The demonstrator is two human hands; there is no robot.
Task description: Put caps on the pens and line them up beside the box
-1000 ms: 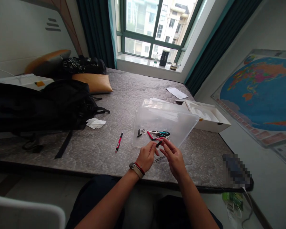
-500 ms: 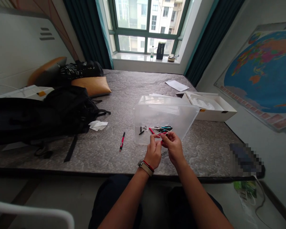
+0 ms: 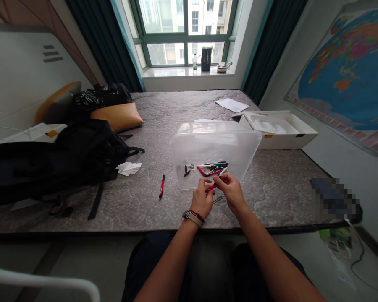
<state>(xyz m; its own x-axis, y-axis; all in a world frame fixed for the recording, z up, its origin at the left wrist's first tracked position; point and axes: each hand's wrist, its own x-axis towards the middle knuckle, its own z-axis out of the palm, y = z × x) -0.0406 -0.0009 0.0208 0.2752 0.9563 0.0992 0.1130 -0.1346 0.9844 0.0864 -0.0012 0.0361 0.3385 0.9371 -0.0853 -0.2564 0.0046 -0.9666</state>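
My left hand (image 3: 203, 199) is closed around a red pen barrel (image 3: 211, 188), which sticks up toward the right. My right hand (image 3: 231, 188) pinches the dark upper end of the same pen; the fingertips partly hide it. Just beyond both hands, a clear plastic bin (image 3: 189, 144) lies with its open side toward me. Inside it are loose pen parts: a red barrel (image 3: 201, 170), a teal pen (image 3: 219, 164) and small black pieces (image 3: 187, 173). One whole red and black pen (image 3: 162, 186) rests on the mattress to the left.
A black backpack (image 3: 85, 155) and an orange cushion (image 3: 118, 117) lie on the mattress (image 3: 164, 109) at left. Crumpled white paper (image 3: 128, 168) sits beside the backpack. An open white box (image 3: 283, 140) stands right of the bin. A pixelated dark object (image 3: 335, 199) is at the right edge.
The red barrel has come into clearer view between my hands, tilted up to the right. My right hand has shifted only slightly. The view has turned a little.
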